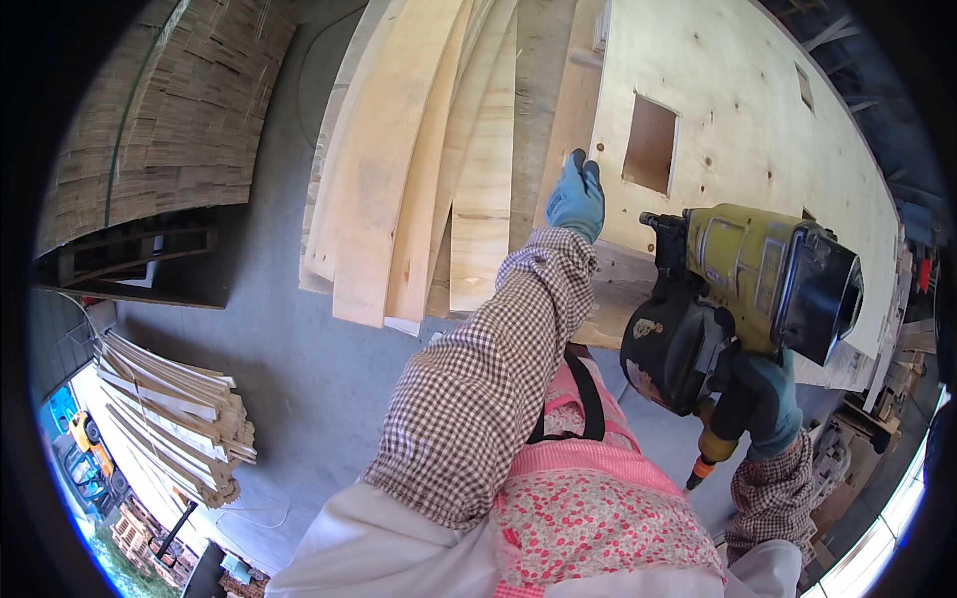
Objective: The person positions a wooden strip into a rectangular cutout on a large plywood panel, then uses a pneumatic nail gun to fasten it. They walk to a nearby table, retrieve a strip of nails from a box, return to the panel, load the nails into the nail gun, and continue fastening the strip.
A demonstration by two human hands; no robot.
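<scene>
The yellow-and-black pneumatic nail gun point(743, 299), judged heavy and rigid, is gripped by its handle in the closed right hand point(763, 399). The gloved left hand point(576, 199) is laid flat, fingers together, against the edge of the pale plywood panel with a rectangular cut-out point(738, 130), beside loose pale boards point(419, 159) leaning over the grey floor point(289, 349).

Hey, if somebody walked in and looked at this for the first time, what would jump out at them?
First the yellow and black nail gun, large at the right, gripped by the gloved right hand. Next the left hand, in a blue glove and checked sleeve, resting on the edge of the big plywood panel with a square cutout. Pale boards fan out at top centre, and a stack of slats lies at lower left.
</scene>
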